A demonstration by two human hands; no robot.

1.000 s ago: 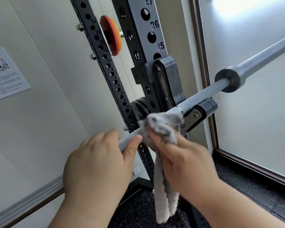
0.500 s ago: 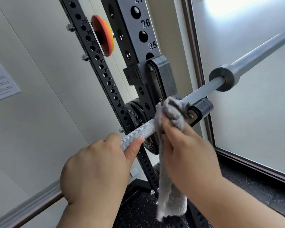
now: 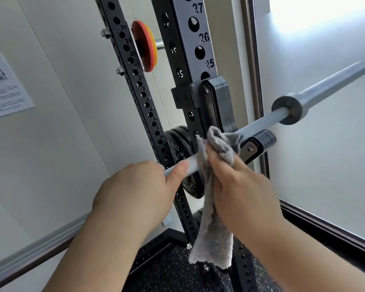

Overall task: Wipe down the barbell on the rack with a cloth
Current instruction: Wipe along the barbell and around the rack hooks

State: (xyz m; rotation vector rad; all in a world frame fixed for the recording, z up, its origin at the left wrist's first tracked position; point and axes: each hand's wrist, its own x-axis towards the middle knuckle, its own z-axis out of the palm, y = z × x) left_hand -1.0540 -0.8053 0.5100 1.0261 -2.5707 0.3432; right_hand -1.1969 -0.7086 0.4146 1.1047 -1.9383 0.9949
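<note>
The barbell [image 3: 259, 121] is seated in the rack hook [image 3: 259, 142], its long axis running from near left to far right. The cloth [image 3: 215, 207] is clenched round it by the right hand [image 3: 238, 186]; the shaft is gripped by the left hand [image 3: 139, 192] on the near side; unwiped bar lies far right

The cloth [image 3: 214, 234] is plain grey and the barbell [image 3: 259, 123] is silver-grey. The rack upright [image 3: 190, 49] is dark grey with white numbers, and a red and orange disc [image 3: 145, 46] sits behind it. The floor [image 3: 169, 270] is black with pale speckles
</note>
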